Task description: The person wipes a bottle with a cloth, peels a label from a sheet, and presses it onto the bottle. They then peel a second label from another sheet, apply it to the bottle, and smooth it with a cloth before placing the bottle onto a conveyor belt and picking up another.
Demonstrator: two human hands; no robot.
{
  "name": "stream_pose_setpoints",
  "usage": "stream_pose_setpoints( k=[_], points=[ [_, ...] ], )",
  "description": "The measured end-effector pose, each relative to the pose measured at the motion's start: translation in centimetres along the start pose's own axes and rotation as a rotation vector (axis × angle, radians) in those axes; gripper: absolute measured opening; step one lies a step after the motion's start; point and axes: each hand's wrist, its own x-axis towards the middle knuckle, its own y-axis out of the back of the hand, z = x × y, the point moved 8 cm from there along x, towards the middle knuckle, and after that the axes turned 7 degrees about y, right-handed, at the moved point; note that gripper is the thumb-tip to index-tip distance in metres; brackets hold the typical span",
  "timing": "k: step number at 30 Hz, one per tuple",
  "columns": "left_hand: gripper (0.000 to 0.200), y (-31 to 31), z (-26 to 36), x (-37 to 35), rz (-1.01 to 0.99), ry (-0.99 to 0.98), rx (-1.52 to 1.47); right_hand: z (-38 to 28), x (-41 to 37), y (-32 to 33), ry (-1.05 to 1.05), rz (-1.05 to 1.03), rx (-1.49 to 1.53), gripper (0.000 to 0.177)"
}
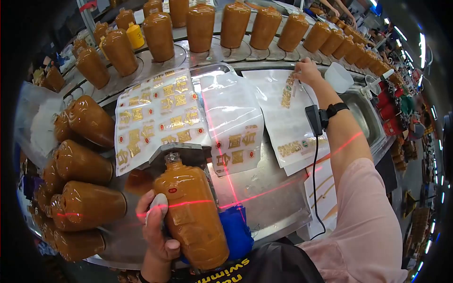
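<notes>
A: Surface [271,212], left side?
B: Bottle cluster [89,162] along the left edge.
A: Centre?
B: Three sheets, left to right: wide sheet [163,108], narrow sheet [231,113], right-hand sheet [273,122]. Cloth [236,233] before the narrow one, near the front edge.
A: Right side?
B: Basin [362,115] beyond the right-hand sheet; tub [339,78] at its rear left corner.
A: Behind?
B: Conveyor [222,55], curving left to right, bottle row [200,28] on it.

Factory workshop; conveyor [177,56] lined with identical brown bottles [200,28]; decal sheets [163,111]; metal worktop [264,194].
</notes>
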Motion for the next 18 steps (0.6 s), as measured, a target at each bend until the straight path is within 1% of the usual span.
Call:
stream_pose_setpoints(
  k=[2, 4, 6, 8, 10, 14, 16, 18],
  points=[
    [0.071, 0.1, -0.3, -0.2, -0.041, -0.012, 0.05, -0.7, -1.0, 1.4, -0.001, 0.066, -0.06, 0.021],
    [0.068, 0.0, -0.1, -0.3, -0.034, 0.01, 0.036, -1.5, -1.2, 2.8, 0.016, 0.162, -0.145, 0.016],
    [0.065, 0.0, 0.4, 0.3, 0.003, -0.036, 0.042, -3.2, -2.5, 5.7, 0.034, 0.232, -0.214, 0.016],
    [0.062, 0.1, 1.4, 0.7, 0.03, -0.101, 0.065, -5.3, -3.9, 8.3, 0.095, 0.235, -0.12, 0.011],
    [0.062, 0.2, 2.1, 1.1, 0.032, -0.082, 0.043, -8.9, -6.5, 11.2, 0.171, 0.231, -0.128, 0.011],
    [0.062, 0.5, 3.6, 1.7, -0.006, -0.06, 0.093, -17.7, -14.4, 19.8, 0.444, 0.234, 0.015, 0.013],
    [0.06, 1.2, 4.7, 2.1, -0.016, -0.051, 0.097, -21.2, -17.9, 22.9, 0.597, 0.307, 0.081, 0.014],
    [0.061, 1.9, 5.7, 2.9, -0.018, -0.012, 0.064, -24.8, -21.5, 26.0, 0.713, 0.327, 0.129, 0.014]
  ],
)
